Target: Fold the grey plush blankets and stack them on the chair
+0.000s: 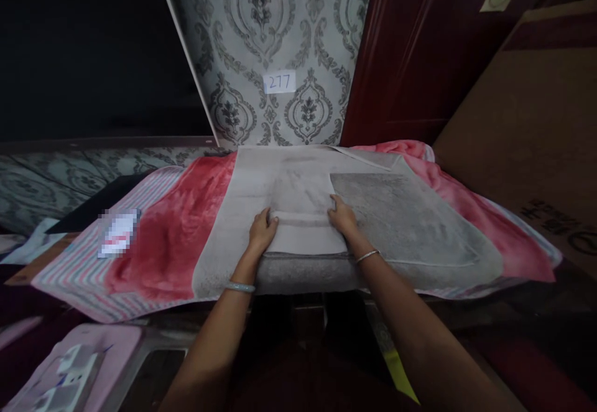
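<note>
A grey mat with a fuzzy grey side and a paler, smooth underside lies spread in front of me, partly folded over itself. My left hand is closed at the left side of a narrow folded pale strip. Thumb and fingers of my right hand pinch the strip's right side, beside the fuzzy grey section. Both hands rest low on the mat, some distance apart. A rounded grey fold runs along the near edge. The undersides of my fingers are partly hidden.
Beneath the mat lie a red plush blanket and a striped cloth. A phone-like object sits at left. A dark screen stands behind it. A large cardboard box bounds the right, and a white power strip lies lower left.
</note>
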### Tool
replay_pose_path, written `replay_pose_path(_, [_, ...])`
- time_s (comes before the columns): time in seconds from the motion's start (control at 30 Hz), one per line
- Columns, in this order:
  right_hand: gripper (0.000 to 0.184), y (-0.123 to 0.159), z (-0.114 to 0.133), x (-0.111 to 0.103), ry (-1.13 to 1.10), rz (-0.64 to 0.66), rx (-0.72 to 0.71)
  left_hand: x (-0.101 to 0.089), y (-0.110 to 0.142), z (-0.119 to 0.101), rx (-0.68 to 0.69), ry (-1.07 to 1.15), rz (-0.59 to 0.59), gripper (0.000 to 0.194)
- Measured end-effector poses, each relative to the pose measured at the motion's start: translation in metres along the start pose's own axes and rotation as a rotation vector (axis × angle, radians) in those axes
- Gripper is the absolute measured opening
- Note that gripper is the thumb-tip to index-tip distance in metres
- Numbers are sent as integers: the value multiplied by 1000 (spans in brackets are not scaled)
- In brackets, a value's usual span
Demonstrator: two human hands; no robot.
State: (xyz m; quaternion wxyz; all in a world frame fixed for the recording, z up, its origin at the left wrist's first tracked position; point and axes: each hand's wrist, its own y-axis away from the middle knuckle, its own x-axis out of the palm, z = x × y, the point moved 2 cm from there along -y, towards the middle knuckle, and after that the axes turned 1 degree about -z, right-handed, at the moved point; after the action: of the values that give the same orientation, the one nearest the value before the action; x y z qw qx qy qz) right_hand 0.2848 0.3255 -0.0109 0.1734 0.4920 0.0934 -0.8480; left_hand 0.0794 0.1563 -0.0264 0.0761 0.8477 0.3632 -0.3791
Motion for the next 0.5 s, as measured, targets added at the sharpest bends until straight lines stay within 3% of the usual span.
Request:
replay_pose_path(0.27, [64,-3,-8,-3,-154,-118,-77,3,4,-2,53,-40,8,53])
replay_pose_path(0.5, [62,-3,-9,-7,-68,-29,-9,5,10,-3,127,-216,-23,52])
